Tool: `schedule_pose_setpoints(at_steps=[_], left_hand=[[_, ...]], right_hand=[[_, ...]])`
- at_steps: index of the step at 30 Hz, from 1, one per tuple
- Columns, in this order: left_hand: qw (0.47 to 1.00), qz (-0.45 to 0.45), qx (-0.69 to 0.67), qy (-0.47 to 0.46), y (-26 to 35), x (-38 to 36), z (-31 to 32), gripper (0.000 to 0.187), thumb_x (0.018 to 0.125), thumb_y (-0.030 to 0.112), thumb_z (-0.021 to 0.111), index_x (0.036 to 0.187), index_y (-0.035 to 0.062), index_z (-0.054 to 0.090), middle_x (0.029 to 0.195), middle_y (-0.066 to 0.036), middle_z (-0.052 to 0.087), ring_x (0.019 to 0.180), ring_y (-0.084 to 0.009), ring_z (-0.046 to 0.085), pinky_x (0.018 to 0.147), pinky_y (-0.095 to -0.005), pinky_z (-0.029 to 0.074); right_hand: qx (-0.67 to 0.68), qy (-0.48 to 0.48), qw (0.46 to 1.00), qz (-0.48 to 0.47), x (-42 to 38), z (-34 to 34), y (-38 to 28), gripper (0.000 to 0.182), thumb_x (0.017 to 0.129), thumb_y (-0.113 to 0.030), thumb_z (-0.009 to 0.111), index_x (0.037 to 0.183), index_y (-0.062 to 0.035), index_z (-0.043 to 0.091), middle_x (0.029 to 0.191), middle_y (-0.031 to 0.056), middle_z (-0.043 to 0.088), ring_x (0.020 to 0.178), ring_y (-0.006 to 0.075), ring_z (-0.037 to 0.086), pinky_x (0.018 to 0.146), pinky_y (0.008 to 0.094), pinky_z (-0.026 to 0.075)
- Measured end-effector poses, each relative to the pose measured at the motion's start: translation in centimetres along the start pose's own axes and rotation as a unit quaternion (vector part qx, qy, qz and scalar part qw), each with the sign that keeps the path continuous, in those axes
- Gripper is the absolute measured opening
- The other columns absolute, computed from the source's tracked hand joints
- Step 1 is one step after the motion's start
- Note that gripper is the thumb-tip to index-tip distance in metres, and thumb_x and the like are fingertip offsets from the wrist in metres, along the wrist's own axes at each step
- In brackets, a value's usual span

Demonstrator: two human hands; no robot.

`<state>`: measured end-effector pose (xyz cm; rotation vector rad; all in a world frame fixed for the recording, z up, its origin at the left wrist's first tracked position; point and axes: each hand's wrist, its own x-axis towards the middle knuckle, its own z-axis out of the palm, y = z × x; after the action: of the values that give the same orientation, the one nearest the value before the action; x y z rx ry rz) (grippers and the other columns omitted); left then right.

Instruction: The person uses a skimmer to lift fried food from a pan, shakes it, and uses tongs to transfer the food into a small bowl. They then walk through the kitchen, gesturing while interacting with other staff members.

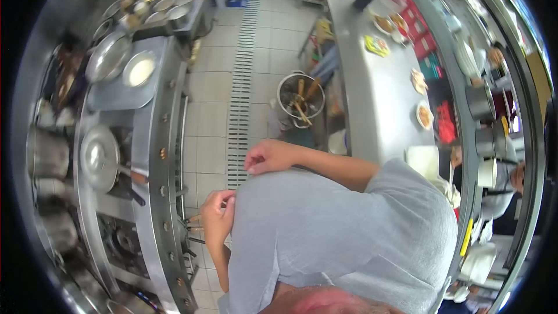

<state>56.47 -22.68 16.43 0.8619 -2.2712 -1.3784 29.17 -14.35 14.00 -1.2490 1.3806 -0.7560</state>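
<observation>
Light grey short-sleeved shirt (349, 227), worn, creased, left hand (218, 209) at its edge, right hand (270, 157) just beside it, round open metal pot (301, 100), two handles, wooden-handled utensils (302, 102) leaning inside, near left edge of steel tabletop (381, 99)

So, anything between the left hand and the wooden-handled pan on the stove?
Yes. From the left hand, a strip of tiled floor, then the stove's knobbed front panel. A black handle also sits just on the near side of the pan. Nothing visible covers the pan's wooden grip.
</observation>
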Motion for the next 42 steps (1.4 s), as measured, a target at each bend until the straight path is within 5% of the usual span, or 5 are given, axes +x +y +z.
schedule_pose_setpoints(at_steps=[5,11,20,41,42], left_hand=[[0.995,-0.087,-0.005,-0.039,-4.3,3.6,3.9,0.017,0.088,0.002,0.068,0.105,-0.0011,0.07,0.084,-0.009,0.071,0.075,-0.0139,0.066,0.072,-0.0294,0.054],[0.965,-0.148,0.169,-0.133,-12.9,9.1,10.5,0.021,0.086,0.012,0.07,0.103,0.0002,0.073,0.081,-0.014,0.073,0.073,-0.0225,0.07,0.069,-0.0368,0.055],[0.907,-0.325,0.152,-0.218,-24.2,10.3,17.0,0.026,0.083,0.021,0.07,0.097,-0.0003,0.075,0.084,-0.018,0.074,0.076,-0.0279,0.072,0.07,-0.0417,0.056],[0.858,-0.146,0.279,-0.406,-30.5,16.7,24.8,0.017,0.079,0.019,0.071,0.075,0.0026,0.072,0.072,-0.013,0.072,0.061,-0.0205,0.068,0.053,-0.036,0.055],[0.875,-0.272,0.191,-0.351,-29.9,14.3,24.6,0.016,0.079,0.017,0.07,0.073,0.0022,0.072,0.071,-0.012,0.072,0.059,-0.0205,0.067,0.051,-0.0359,0.055]], right_hand=[[0.069,0.1,0.988,0.091,-2.3,-4.9,5.3,0.03,0.093,-0.026,0.071,0.105,0.0007,0.071,0.083,0.007,0.074,0.074,0.0133,0.069,0.07,0.0313,0.056],[-0.272,0.378,0.87,0.164,-9.1,-15.3,16.5,0.026,0.086,-0.033,0.07,0.091,-0.0073,0.073,0.089,0.0145,0.074,0.088,0.0355,0.071,0.077,0.049,0.055],[-0.478,0.269,0.823,0.148,-16.9,-22.0,27.9,0.028,0.076,-0.033,0.073,0.09,-0.0081,0.075,0.089,0.0122,0.074,0.098,0.0317,0.068,0.12,0.0477,0.03],[-0.507,0.227,0.809,0.194,-14.9,-22.0,27.0,0.035,0.086,-0.04,0.07,0.085,-0.0048,0.072,0.082,0.0177,0.07,0.09,0.0356,0.068,0.115,0.0562,0.032],[-0.525,0.245,0.798,0.167,-15.1,-21.6,27.9,0.034,0.086,-0.04,0.071,0.081,-0.0066,0.072,0.083,0.0168,0.07,0.089,0.0335,0.068,0.112,0.0535,0.034]])
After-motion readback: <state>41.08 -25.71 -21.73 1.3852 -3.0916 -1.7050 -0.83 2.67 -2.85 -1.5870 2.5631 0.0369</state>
